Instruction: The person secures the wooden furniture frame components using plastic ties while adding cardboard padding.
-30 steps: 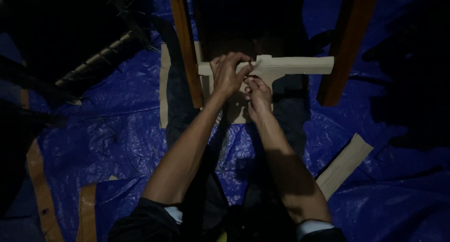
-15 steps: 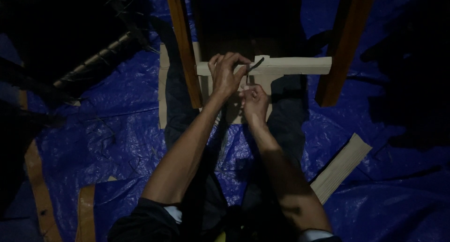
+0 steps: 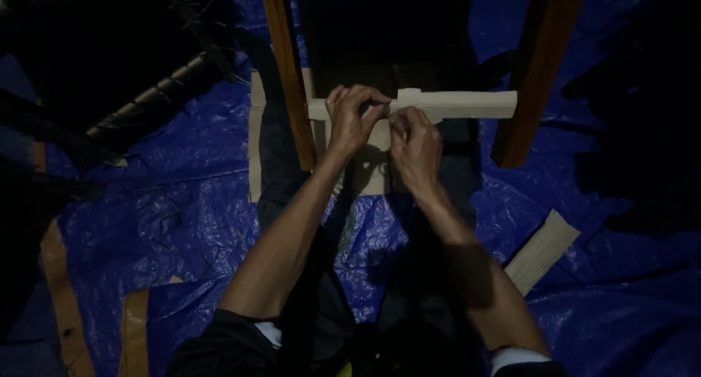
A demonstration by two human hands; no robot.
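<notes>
both hands grip closed on cardboard-wrapped rail, between wooden legs

I saw my left hand and my right hand close together on a pale cardboard strip. The strip lay across between two brown wooden legs, and both hands pinched it near its middle. Under it was a flat cardboard sheet on the blue tarp. Another cardboard piece lay on the tarp to the right, well apart from my hands.
</notes>
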